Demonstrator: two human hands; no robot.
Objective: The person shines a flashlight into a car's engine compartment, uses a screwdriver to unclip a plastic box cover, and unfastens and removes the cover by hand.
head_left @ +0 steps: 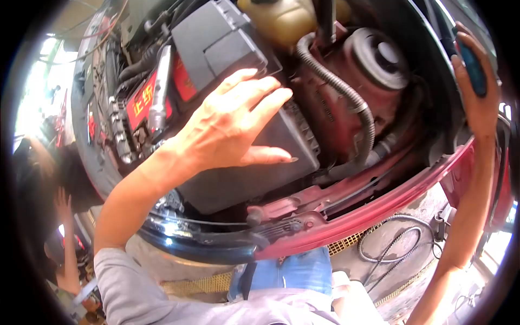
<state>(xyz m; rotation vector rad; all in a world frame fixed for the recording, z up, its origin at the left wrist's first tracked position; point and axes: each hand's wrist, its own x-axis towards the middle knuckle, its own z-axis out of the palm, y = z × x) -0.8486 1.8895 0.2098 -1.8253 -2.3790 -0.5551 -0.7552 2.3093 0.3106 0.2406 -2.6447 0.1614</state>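
My left hand (233, 119) reaches over the engine bay, palm down, fingers stretched and thumb apart. Its fingertips lie over the edge of a grey-black cover (216, 43), above a large black box (244, 181). The hand holds nothing that I can see. Left of it, a shiny metal tool with a socket-like end (161, 89) lies across a red label with yellow characters (142, 103). At the upper right, my right hand (479, 103) is closed around a dark blue rounded object (471, 64) beside the car's far fender. What kind of object it is cannot be made out.
A ribbed hose (341, 92) curves past the round strut mount (379, 57). A yellowish reservoir (281, 21) sits at the top. The red body edge (368, 208) runs before me. Coiled cable (390, 244) lies on the floor. Another person's hand (64, 208) shows at left.
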